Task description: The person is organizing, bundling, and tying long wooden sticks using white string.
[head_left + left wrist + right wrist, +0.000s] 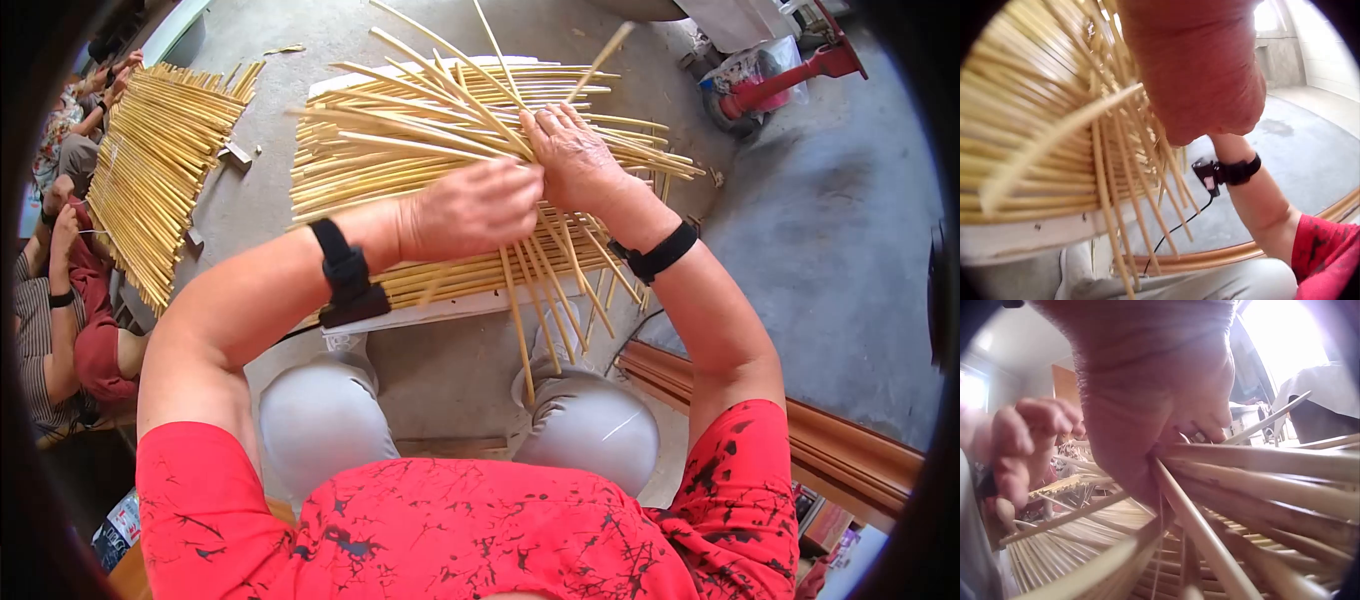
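Note:
Many thin, pale-yellow stalks (345,185) lie side by side as a mat on a white board (470,312), with others fanned crosswise over them. My right hand (575,155) grips the bunched stalks where they cross near the mat's right side; from below, several stalks (1272,478) run out from under its palm. Blurred, my left hand (480,205) is just beside it. In the right wrist view the left fingers (1047,415) are loosely curled with a gap to the thumb. One blurred stalk (1060,140) slants under the left hand.
Another stalk mat (165,165) leans at the left beside seated people, one with a hand (65,235) at its edge. A red stand (790,80) is at the back right. A brown wooden moulding (840,450) lies by my right elbow.

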`<action>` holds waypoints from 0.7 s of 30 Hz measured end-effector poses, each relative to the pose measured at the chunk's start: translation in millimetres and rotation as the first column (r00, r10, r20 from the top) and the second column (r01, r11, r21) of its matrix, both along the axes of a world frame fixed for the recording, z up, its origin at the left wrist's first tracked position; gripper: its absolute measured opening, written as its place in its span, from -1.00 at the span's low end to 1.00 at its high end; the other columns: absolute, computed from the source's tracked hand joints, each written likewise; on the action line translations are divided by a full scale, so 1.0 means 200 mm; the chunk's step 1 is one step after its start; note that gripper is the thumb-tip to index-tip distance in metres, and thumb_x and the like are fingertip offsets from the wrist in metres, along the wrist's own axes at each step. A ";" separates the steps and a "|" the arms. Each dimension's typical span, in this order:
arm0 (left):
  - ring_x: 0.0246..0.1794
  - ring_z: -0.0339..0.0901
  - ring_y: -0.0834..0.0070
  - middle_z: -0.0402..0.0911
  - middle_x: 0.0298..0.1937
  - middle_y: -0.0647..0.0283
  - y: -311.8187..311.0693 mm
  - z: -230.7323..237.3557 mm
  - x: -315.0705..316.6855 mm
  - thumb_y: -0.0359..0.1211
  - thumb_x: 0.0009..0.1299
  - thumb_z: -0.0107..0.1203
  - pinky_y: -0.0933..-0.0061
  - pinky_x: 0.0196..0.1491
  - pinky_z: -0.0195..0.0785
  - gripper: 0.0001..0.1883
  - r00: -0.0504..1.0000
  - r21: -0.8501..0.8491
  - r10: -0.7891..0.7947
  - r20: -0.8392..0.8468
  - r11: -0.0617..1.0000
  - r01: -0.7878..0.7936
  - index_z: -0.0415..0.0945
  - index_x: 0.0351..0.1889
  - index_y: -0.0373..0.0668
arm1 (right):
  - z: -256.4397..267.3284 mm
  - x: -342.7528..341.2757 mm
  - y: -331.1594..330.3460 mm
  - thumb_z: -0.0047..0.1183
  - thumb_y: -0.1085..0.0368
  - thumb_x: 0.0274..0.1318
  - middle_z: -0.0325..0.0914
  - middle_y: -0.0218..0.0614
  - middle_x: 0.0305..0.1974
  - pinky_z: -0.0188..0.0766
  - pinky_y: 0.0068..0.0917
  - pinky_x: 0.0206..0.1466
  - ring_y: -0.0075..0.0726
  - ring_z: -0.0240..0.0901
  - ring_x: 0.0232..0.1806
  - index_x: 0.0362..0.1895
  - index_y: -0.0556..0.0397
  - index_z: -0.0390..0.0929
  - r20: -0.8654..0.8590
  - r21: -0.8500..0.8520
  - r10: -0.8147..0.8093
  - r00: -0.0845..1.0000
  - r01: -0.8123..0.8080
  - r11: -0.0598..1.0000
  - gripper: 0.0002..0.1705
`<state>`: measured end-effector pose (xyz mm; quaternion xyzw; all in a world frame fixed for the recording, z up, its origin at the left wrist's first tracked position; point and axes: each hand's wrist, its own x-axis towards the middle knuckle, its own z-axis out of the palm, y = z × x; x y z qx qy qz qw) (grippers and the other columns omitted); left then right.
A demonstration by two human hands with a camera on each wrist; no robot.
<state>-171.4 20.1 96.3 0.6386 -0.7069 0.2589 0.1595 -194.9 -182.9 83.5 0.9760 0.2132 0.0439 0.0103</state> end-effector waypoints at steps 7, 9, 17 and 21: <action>0.19 0.15 0.14 0.17 0.18 -0.02 0.11 -0.26 -0.05 -0.38 0.08 -0.03 0.18 0.01 0.23 -0.69 0.952 0.323 0.306 -0.026 0.904 -0.282 0.37 -0.17 -0.14 | 0.08 0.05 0.04 -0.03 0.25 -0.18 0.48 -0.05 -0.24 0.34 -0.24 -0.07 0.01 0.43 -0.18 -0.01 0.17 0.35 0.022 0.115 -0.192 0.981 0.188 0.975 -0.46; 0.16 0.16 0.12 0.16 0.17 -0.01 0.11 -0.24 -0.02 -0.41 0.05 -0.01 0.20 -0.03 0.24 -0.69 0.895 0.398 0.433 -0.112 0.844 -0.359 0.38 -0.18 -0.14 | 0.15 0.11 0.02 -0.01 0.21 -0.17 0.51 -0.07 -0.29 0.35 -0.23 -0.09 -0.02 0.45 -0.20 -0.06 0.12 0.40 -0.128 0.160 -0.244 0.961 0.263 0.951 -0.51; -0.16 0.33 0.16 0.40 -0.21 0.10 0.08 -0.24 0.05 -0.52 0.02 0.04 0.29 -0.18 0.30 -0.75 0.699 0.183 0.436 -0.567 0.894 -0.409 0.41 -0.29 -0.20 | 0.14 0.33 -0.12 0.11 0.21 -0.15 0.54 -0.28 -0.23 0.33 -0.43 -0.07 -0.37 0.44 -0.20 -0.08 0.07 0.49 -0.564 0.371 -0.288 0.774 0.549 0.749 -0.55; -0.25 0.36 0.18 0.43 -0.34 0.15 0.07 -0.21 -0.01 -0.47 0.05 0.08 0.30 -0.23 0.29 -0.80 0.669 0.270 0.391 -0.632 0.920 -0.283 0.42 -0.33 -0.20 | 0.03 0.36 -0.11 0.21 0.07 -0.34 0.53 -0.10 -0.21 0.33 -0.37 -0.06 -0.17 0.45 -0.15 -0.05 0.06 0.44 -0.436 0.391 -0.254 0.863 0.436 0.810 -0.35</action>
